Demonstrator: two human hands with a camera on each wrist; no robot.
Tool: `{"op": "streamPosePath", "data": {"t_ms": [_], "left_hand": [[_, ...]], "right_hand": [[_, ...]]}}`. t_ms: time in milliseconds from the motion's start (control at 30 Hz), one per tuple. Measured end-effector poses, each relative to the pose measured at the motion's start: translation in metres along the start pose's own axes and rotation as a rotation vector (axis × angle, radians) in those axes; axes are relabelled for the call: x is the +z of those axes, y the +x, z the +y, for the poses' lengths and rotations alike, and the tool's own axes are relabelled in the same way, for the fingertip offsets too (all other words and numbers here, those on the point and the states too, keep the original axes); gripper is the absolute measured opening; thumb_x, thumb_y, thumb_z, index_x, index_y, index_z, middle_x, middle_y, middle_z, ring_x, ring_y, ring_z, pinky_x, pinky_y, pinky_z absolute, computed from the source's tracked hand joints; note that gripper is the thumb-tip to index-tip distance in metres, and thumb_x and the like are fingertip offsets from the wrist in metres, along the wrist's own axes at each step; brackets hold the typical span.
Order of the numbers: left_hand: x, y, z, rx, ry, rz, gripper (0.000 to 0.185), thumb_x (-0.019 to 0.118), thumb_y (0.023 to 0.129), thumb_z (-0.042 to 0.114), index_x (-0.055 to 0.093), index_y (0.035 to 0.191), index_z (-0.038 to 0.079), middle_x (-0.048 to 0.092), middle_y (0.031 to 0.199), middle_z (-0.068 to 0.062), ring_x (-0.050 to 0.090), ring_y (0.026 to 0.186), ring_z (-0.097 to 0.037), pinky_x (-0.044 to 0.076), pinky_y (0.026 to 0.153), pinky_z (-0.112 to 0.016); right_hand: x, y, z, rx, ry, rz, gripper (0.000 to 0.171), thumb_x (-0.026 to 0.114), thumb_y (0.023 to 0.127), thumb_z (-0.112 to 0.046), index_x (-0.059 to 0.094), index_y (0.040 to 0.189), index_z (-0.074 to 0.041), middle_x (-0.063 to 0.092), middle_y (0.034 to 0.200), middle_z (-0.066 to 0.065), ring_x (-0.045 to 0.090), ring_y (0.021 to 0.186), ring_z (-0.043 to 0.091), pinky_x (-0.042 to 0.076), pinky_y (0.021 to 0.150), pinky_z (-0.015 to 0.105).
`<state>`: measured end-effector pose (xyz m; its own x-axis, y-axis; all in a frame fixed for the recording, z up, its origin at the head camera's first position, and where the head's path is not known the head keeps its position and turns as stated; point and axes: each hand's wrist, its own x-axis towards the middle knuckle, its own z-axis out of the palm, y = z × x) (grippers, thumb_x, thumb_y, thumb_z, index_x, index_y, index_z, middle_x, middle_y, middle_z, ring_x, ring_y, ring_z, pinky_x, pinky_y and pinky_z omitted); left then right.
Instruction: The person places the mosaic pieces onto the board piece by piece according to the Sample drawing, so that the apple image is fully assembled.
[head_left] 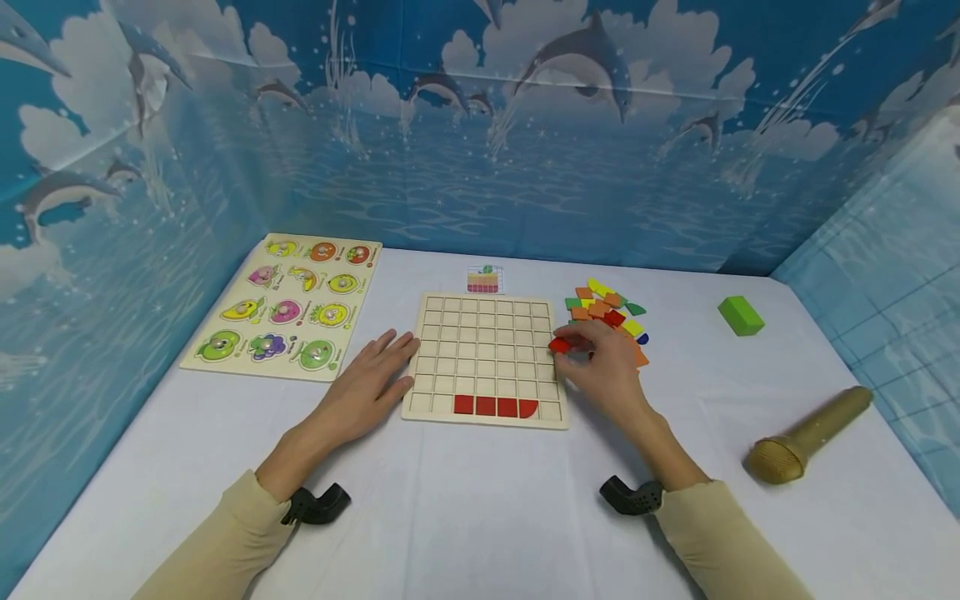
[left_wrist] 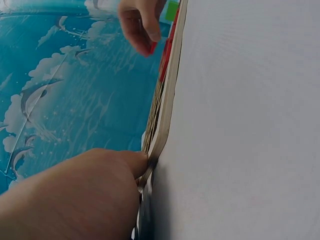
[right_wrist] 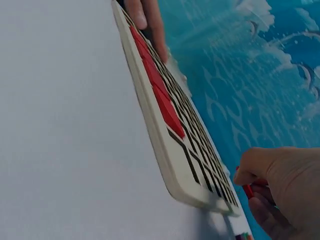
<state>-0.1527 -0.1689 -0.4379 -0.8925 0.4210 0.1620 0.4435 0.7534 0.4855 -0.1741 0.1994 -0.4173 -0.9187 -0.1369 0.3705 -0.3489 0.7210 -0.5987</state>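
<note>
While both hands work at the board, this is the layout:
Right hand (head_left: 607, 367): pinches a red tile (head_left: 561, 344) at the grid board (head_left: 486, 360) right edge, 3 o'clock.
Left hand (head_left: 375, 379): flat, fingers straight, touching the board's left edge, 9 o'clock.
Red row (head_left: 495, 407): bottom line, 6 o'clock from the tile; right hand nearer.

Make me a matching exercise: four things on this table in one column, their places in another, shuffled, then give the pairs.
Things:
1. fruit puzzle
2. green block
3. red tile
4. left hand

Places:
A. pinched in the right hand, at the right edge of the grid board
B. resting at the left edge of the grid board
C. far left of the table, near the wall
D. alone on the right, beyond the pile of coloured tiles

Pairs: 1-C, 2-D, 3-A, 4-B
</note>
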Motion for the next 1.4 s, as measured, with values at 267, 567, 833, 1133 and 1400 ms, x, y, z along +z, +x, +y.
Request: {"op": "streamPosePath", "data": {"t_ms": [267,567,833,1133,1400], "left_hand": [[0.000,-0.001,0.002,0.004,0.003,0.003,0.061,0.059,0.108,0.027,0.040,0.163,0.009,0.037,0.171,-0.009,0.020,0.163,-0.033,0.016,0.134,-0.053],[-0.002,-0.003,0.004,-0.005,-0.009,0.003,0.061,0.059,0.107,0.026,0.040,0.163,0.009,0.037,0.170,-0.009,0.020,0.163,-0.033,0.017,0.133,-0.053],[-0.002,-0.002,0.003,-0.012,-0.008,-0.004,0.062,0.059,0.108,0.027,0.039,0.164,0.010,0.036,0.171,-0.008,0.019,0.163,-0.033,0.017,0.133,-0.054],[-0.002,0.000,0.001,-0.007,-0.002,-0.004,0.061,0.059,0.108,0.027,0.039,0.164,0.011,0.036,0.171,-0.007,0.019,0.163,-0.032,0.016,0.133,-0.054],[-0.001,0.000,-0.001,0.004,-0.001,0.002,0.061,0.058,0.108,0.027,0.039,0.164,0.011,0.037,0.171,-0.007,0.020,0.163,-0.033,0.016,0.133,-0.054]], "right_hand": [[0.023,-0.012,-0.042,-0.133,0.126,-0.169,0.032,0.086,0.084,-0.009,0.079,0.115,-0.011,0.076,0.112,0.001,0.071,0.093,0.019,0.063,0.083,0.038],[0.044,-0.021,-0.062,-0.228,0.223,-0.303,0.021,0.085,0.090,-0.012,0.079,0.109,-0.016,0.075,0.108,-0.006,0.071,0.095,0.011,0.063,0.085,0.031],[0.056,-0.027,-0.074,-0.205,0.265,-0.302,0.022,0.085,0.089,-0.012,0.080,0.110,-0.018,0.076,0.110,-0.006,0.069,0.096,0.010,0.063,0.084,0.028],[0.072,-0.029,-0.086,-0.311,0.178,-0.245,0.024,0.084,0.091,-0.013,0.083,0.114,-0.018,0.079,0.118,-0.006,0.069,0.112,0.011,0.059,0.091,0.030],[0.077,-0.032,-0.090,-0.331,0.190,-0.238,0.022,0.082,0.093,-0.011,0.084,0.114,-0.017,0.079,0.119,-0.004,0.065,0.109,0.014,0.059,0.090,0.031]]}}
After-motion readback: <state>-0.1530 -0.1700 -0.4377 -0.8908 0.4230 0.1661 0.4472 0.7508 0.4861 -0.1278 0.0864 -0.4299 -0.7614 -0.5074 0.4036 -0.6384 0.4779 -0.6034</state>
